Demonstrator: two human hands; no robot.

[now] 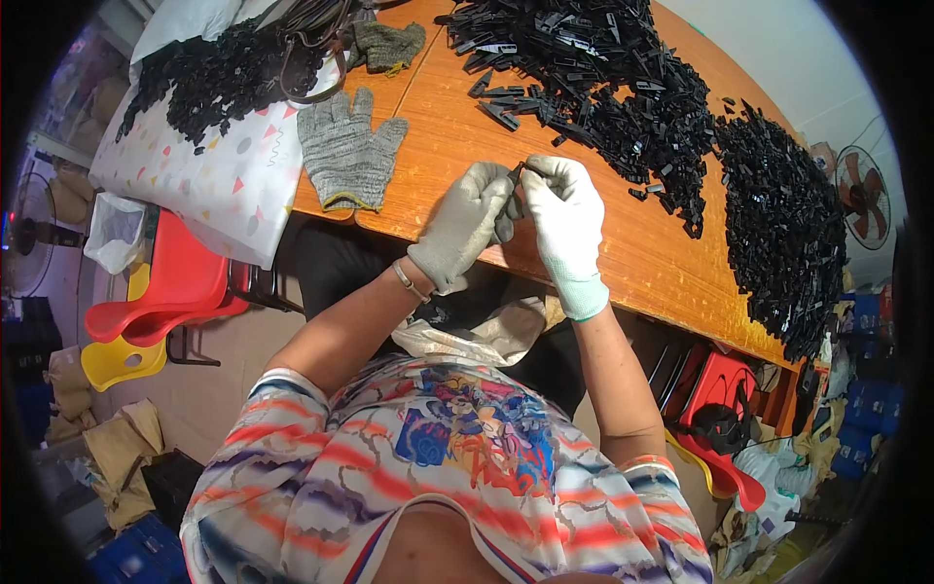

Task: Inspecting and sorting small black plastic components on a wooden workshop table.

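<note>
Both my hands wear knitted work gloves and meet over the near edge of an orange wooden table [671,263]. My left hand [465,226], in a grey glove, and my right hand [564,216], in a white glove with a green cuff, pinch one small black plastic part [515,173] between their fingertips. A big heap of similar black plastic parts [593,78] lies just beyond my hands. A second heap [783,214] spreads along the table's right side.
A spare grey glove [347,151] lies flat left of my hands, another [387,44] farther back. A patterned white sack [209,156] carries more black parts. Stacked red and yellow plastic stools [165,292] stand at left, a red stool [720,389] under the table, a fan [864,195] at right.
</note>
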